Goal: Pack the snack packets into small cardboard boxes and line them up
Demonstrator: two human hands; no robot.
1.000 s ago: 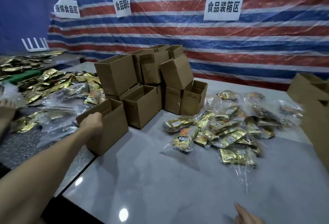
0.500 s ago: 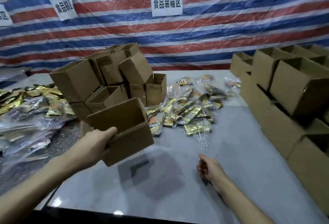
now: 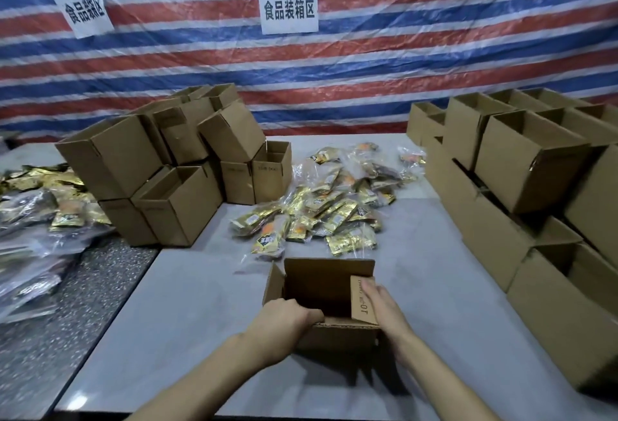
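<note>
Box: open, between the fingers.
Left hand: fingers curled over its rim.
Right hand: fingers flat on flap.

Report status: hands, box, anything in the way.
Left hand grips open box at near rim; right hand flat on its right flap. Nothing visible inside. Snack packets heaped behind, nothing between.

Only 2 of your limbs are in view, both uncovered. Your left hand and left forearm are bare from the knuckles to the lower edge of the view. Your right hand and right forearm are equally bare. Both forearms look slim and smooth. The fingers are too blurred for nail detail.
</note>
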